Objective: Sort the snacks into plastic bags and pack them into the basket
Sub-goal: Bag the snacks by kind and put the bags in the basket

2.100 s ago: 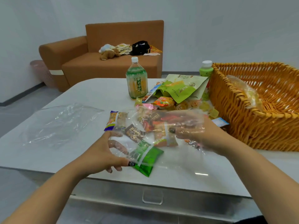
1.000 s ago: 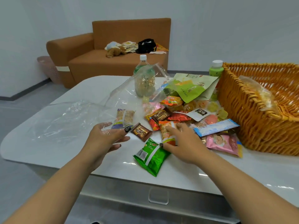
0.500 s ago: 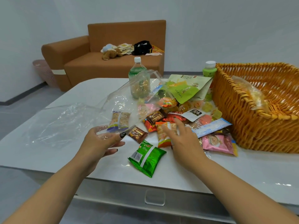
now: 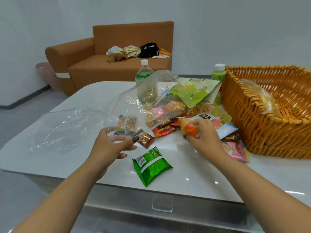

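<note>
Orange-and-red snack packet (image 4: 190, 128) now lifted off the table, pinched in the curled right hand (image 4: 202, 133); half a second ago that hand lay flat on the pile. Left hand (image 4: 114, 142) still grips the clear plastic bag (image 4: 134, 105) by its mouth. Packet sits right of the bag, not yet inside. Woven orange wicker basket (image 4: 262, 132) stands far right.

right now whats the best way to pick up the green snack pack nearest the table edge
Pinch the green snack pack by its flat crimped seam at the near corner, coming from above on the table-edge side. It lies flat and alone on the white table, clear of the pile; its puffed middle would probably slip or crush.
</note>
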Demonstrator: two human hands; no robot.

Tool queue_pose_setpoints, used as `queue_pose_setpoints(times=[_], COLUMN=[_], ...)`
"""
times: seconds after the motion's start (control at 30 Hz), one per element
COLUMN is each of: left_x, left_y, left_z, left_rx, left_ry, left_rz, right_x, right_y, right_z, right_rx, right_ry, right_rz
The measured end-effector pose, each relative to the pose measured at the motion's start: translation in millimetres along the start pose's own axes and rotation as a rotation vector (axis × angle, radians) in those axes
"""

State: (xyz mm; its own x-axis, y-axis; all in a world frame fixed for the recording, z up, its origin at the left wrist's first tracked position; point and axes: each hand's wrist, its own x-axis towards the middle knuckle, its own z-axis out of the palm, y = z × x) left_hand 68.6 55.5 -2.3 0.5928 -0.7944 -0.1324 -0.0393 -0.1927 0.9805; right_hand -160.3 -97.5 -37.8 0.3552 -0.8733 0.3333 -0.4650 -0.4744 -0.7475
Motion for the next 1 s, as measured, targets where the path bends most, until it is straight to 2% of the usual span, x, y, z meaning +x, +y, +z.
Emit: queue_pose_setpoints(times=[0.1, 0.13, 0.2, 0.4, 0.53, 0.73, 0.87, 0.97, 1.0], left_x=[2, 1, 0, -4, -9, -19, -28, -31, -32], left_y=[1, 1, -1, -4, -6, -9, -9, -11, -11], left_z=[1, 2, 3, 10, 15, 26, 35, 38, 38], left_rx=[0.037, 0.061, 0.12, 0.216, 0.254, 0.273, 0.308, 0.275, 0.257], left_ry=[-0.003, -0.009, -0.029, -0.126, -0.183, -0.308, -0.496, -0.649, -0.682], left_rz=[0.023, 0.032, 0.046, 0.071, 0.097, 0.088, 0.072, 0.044, 0.036], right_x=[7, 8, 9, -2, -17, -27, -34, -32, -31], right_y=[-25, -29, -31, -34, -39, -45, -36, -11, -15], right_z=[-25, -35, -51, -82, -84, -69, -51, -34, -30], right_rx=[0.648, 0.785, 0.877, 0.951, 1.121, 1.067, 0.902, 0.757, 0.747], right_ry=[0.078, 0.078, 0.057, 0.016, -0.148, -0.529, -0.707, -0.686, -0.734], right_rz=[0.369, 0.443, 0.506, 0.604, 0.625, 0.507, 0.474, 0.567, 0.525])
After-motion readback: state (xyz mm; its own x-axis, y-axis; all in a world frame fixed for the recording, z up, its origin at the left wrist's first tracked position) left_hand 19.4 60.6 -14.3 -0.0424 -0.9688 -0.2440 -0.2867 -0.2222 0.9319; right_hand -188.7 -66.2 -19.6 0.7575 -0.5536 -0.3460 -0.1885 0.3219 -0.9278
